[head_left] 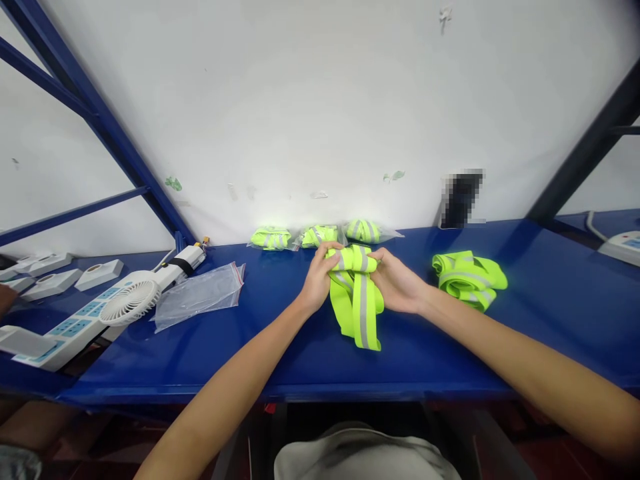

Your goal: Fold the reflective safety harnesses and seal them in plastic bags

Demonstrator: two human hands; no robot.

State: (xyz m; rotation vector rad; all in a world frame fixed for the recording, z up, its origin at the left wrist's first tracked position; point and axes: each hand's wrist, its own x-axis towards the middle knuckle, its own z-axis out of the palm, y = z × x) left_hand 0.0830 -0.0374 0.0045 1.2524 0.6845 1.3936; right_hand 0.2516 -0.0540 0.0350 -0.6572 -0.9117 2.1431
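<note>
Between my two hands is a neon-yellow reflective strap point(364, 307) with a grey stripe, partly rolled or folded at the top, its loose lengths hanging toward the table's front. My left hand point(318, 277) grips the bundle's left end, thumb on top. My right hand point(397, 280) closes on the right end; some of its fingers are hidden behind the strap. Beyond my hands, three clear bags with bundled yellow straps, a left one point(271, 237), a middle one point(319, 235) and a right one point(363, 231), lie along the wall. Another loosely coiled strap point(470, 279) lies right of my right hand.
Flat clear zip bags point(200, 297) lie at the left of the blue table point(280, 333). Farther left are a white fan point(131, 302), a power strip point(75, 327) and several white boxes point(99, 274). A phone-like dark object point(460, 200) leans against the wall. Blue frame posts point(100, 127) flank the table.
</note>
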